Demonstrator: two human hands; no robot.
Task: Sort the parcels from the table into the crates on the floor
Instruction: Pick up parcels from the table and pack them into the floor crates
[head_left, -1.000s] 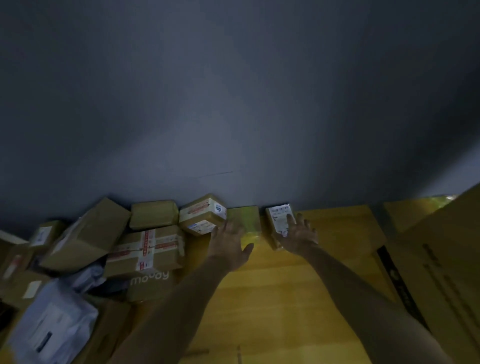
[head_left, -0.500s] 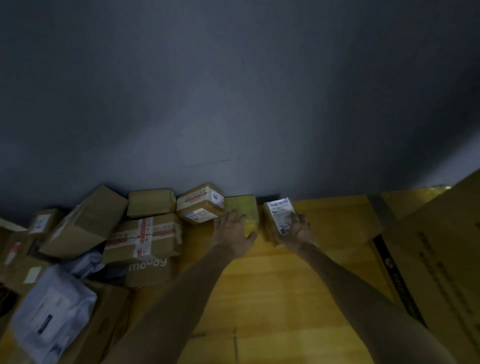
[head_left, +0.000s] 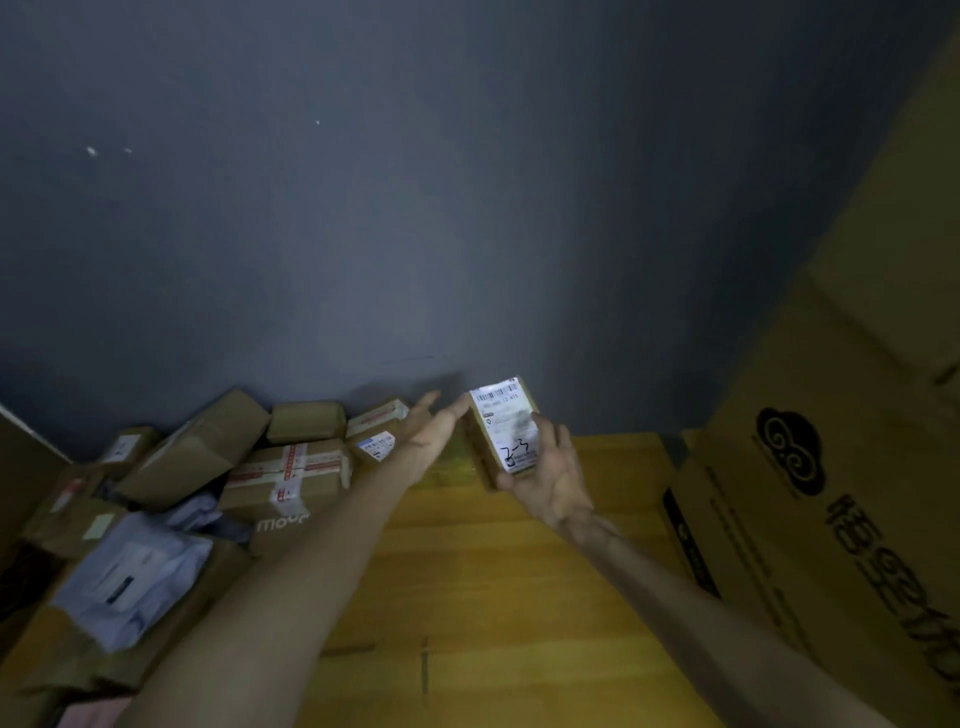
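Head view has one small brown parcel (head_left: 485, 457) lifted clear of the yellow wooden table (head_left: 493, 582), in front of the grey wall (head_left: 363, 208). The right hand (head_left: 550, 483) grasps it from below and behind, fingers curled round its far side. Its white label (head_left: 506, 431), with barcode and a handwritten mark, is tilted up toward the camera, probably so the person can read which crate it belongs in. The left hand (head_left: 431, 431) is released, fingers straight, and holds nothing. Its fingertips reach the parcel's upper left edge and seem to touch it, likely to steady or turn it. Just behind that hand one yellow-green parcel (head_left: 449, 470) lies on the table against the wall. Further left is the unsorted heap. In it, five brown boxes can be told apart: a red-taped box (head_left: 291, 475), a labelled box (head_left: 376, 434), a plain small box (head_left: 306, 421), a large tilted box (head_left: 197, 447) and a printed box (head_left: 280, 525). There are also two pale plastic mailers (head_left: 135, 571). More boxes at the left edge are too dim to count. One big printed carton (head_left: 831, 519) stands on the right. No crates are in view, so the held parcel likely still has to travel down to the floor.
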